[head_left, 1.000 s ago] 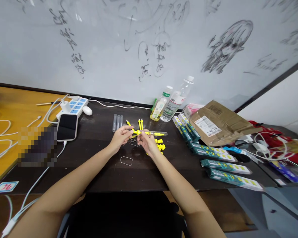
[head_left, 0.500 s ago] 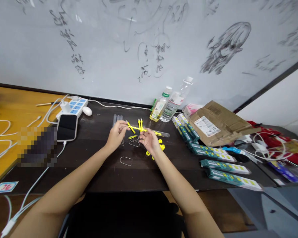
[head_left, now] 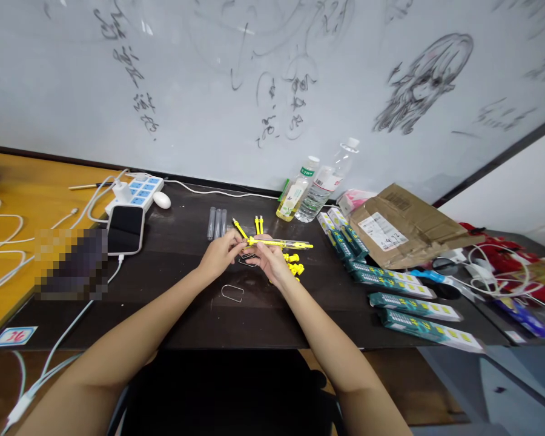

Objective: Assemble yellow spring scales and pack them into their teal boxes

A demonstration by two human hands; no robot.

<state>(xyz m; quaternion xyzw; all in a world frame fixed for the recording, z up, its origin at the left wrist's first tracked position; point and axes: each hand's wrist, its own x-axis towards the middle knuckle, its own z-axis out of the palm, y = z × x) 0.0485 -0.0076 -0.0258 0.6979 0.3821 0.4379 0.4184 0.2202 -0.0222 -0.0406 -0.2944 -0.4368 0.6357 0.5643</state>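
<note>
My left hand (head_left: 221, 253) pinches the left end of a slim yellow plastic rod (head_left: 290, 244). The fingers of my right hand (head_left: 270, 259) close on the same rod near that end; a clear tube seems to lie along it, pointing right. Just beyond my fingers lie a loose yellow stick (head_left: 239, 226) with a dark tip and a pair of upright-looking yellow sticks (head_left: 258, 224). Three clear tubes (head_left: 217, 223) rest behind my left hand. Small yellow parts (head_left: 295, 266) sit right of my right hand, which partly hides wire pieces. One bent wire (head_left: 232, 293) lies nearer me.
Several teal-and-white boxes (head_left: 404, 278) and a cardboard parcel (head_left: 386, 233) occupy the right side. Two bottles (head_left: 320, 191) stand against the whiteboard (head_left: 195, 109). On the left are a phone (head_left: 125, 230), a power strip (head_left: 145, 190), a white oval object (head_left: 162, 200) and cables.
My left hand has moved down and right, close against my right hand. The rod's left end is now between both hands' fingers, and the three clear tubes are uncovered.
</note>
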